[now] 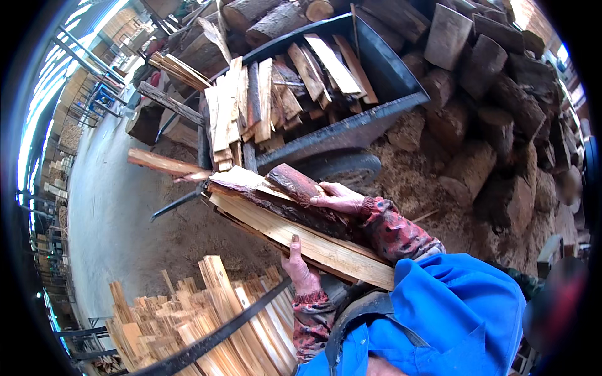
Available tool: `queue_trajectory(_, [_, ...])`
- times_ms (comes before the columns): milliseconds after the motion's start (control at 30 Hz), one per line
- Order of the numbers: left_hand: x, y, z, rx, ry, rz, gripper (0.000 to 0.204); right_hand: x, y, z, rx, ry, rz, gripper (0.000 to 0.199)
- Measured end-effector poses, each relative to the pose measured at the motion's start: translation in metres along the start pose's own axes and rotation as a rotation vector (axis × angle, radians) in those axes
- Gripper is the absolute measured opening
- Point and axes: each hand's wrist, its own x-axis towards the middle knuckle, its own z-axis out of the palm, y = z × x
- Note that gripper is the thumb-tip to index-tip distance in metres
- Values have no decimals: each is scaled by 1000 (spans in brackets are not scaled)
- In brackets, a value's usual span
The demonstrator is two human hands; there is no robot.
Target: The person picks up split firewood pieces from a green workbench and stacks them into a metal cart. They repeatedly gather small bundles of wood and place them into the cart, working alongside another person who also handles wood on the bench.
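A bundle of split firewood lies across the front of my body. My left hand grips it from below, with the thumb up over the edge of a long pale split piece; the other fingers are hidden underneath. Above that piece lies a dark bark-covered one. My right hand is closed on the near end of a shorter reddish-barked piece of firewood on top of the bundle. Just past the bundle's far end, a rough split stick points left, and a small pinkish shape beside it is unclear.
Beyond the bundle stands a dark metal wheelbarrow, partly loaded with split pieces. Unsplit logs are heaped on the right. At lower left, split wood is stacked upright behind a black band. Sawdust covers the ground.
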Motion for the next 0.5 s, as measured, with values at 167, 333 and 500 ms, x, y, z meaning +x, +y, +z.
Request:
queue_trajectory(167, [64,30,90,189,11,137,56,75,-27,-64,120,38,-87,72])
queue_trajectory(333, [137,98,192,497,72,117,83,157,-82,-122,293,56,-186,59])
queue_trajectory(500, [247,135,294,254,-405,202,71,256,-132,-215,290,345,-265,63])
